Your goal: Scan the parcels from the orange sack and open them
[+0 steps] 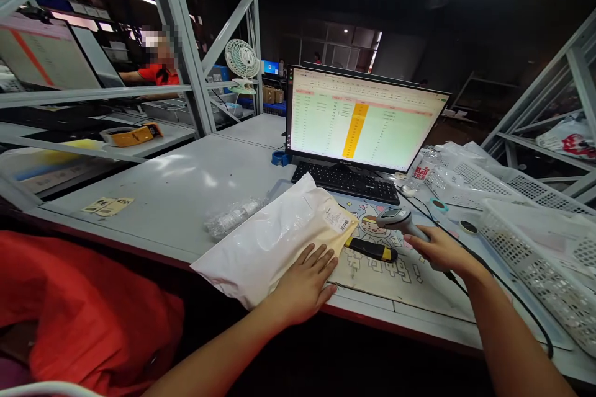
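My left hand (307, 279) lies flat with spread fingers on the near edge of a white mailing bag (274, 236). The bag rests on the table, its front corner sticking out past the edge, and a barcode label (339, 221) is at its right end. My right hand (440, 249) is wrapped round the handle of a grey barcode scanner (397, 218), whose head points left toward the label. Between the bag and the scanner lies a black and yellow utility knife (372, 249) on a printed desk mat (395, 276).
Behind the bag stand a keyboard (344, 181) and a monitor (363, 118). A bubble-wrapped item (235, 217) lies left of the bag. White perforated baskets (531, 254) line the right side, with the scanner's cable (521, 288) alongside. A co-worker (162, 71) is beyond the left metal frame.
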Motion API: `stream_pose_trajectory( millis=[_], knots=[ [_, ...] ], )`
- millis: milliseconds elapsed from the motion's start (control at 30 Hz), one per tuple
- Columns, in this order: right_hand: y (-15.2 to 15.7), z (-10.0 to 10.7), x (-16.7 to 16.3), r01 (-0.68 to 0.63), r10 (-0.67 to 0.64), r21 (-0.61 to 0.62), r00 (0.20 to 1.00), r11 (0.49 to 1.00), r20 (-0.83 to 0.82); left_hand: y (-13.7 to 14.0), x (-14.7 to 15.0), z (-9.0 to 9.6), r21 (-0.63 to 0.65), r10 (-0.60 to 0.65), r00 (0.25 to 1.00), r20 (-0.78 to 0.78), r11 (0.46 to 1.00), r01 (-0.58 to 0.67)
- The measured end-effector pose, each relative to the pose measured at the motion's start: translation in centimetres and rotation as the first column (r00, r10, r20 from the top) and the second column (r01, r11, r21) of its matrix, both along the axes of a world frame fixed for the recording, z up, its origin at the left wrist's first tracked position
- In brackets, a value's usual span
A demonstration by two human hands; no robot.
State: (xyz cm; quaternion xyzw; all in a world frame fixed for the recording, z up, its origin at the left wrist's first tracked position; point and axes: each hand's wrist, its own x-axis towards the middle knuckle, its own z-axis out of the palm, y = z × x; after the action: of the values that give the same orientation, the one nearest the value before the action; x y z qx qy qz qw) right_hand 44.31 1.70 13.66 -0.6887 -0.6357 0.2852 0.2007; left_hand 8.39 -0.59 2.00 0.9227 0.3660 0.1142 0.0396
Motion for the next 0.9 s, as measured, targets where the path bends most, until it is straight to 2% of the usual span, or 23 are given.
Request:
stream_pose_trajectory(
  millis=[200,300,400,500,567,733,900],
  knots=[
    [-2.5,3.1,-1.7,-0.175,0.172,-0.056,0.983,0.983,-0.06,0.0,0.1,0.0,-0.028,0.009,1.0,-0.011,1.0,-0.01],
    [-2.0,5.4,-1.9,-0.269,0.266,-0.129,0.963,0.955,-0.039,0.0,0.2,0.1,-0.023,0.004,1.0,-0.009,1.0,-0.004],
    [-0.6,6.6,-1.7,-0.27,0.268,-0.169,0.963,0.948,-0.036,-0.1,0.4,0.1,-0.016,0.015,1.0,-0.009,1.0,-0.016],
    [0.4,6.6,-1.6,-0.239,0.239,-0.179,0.971,0.954,-0.022,-0.1,0.4,0.2,-0.014,0.027,0.999,-0.017,1.0,-0.028],
    [0.7,6.1,-1.7,-0.259,0.265,-0.175,0.964,0.95,0.012,-0.2,0.4,0.2,-0.005,0.024,1.0,-0.02,1.0,-0.024],
    [0.5,4.6,-1.8,-0.431,0.435,-0.064,0.894,0.9,0.105,-0.3,0.3,0.2,0.032,0.03,0.999,-0.021,0.999,-0.029],
    [1.0,3.1,-1.3,-0.444,0.439,0.022,0.891,0.896,0.117,-0.3,0.4,0.3,0.033,0.03,0.999,-0.02,0.999,-0.029]
  ],
)
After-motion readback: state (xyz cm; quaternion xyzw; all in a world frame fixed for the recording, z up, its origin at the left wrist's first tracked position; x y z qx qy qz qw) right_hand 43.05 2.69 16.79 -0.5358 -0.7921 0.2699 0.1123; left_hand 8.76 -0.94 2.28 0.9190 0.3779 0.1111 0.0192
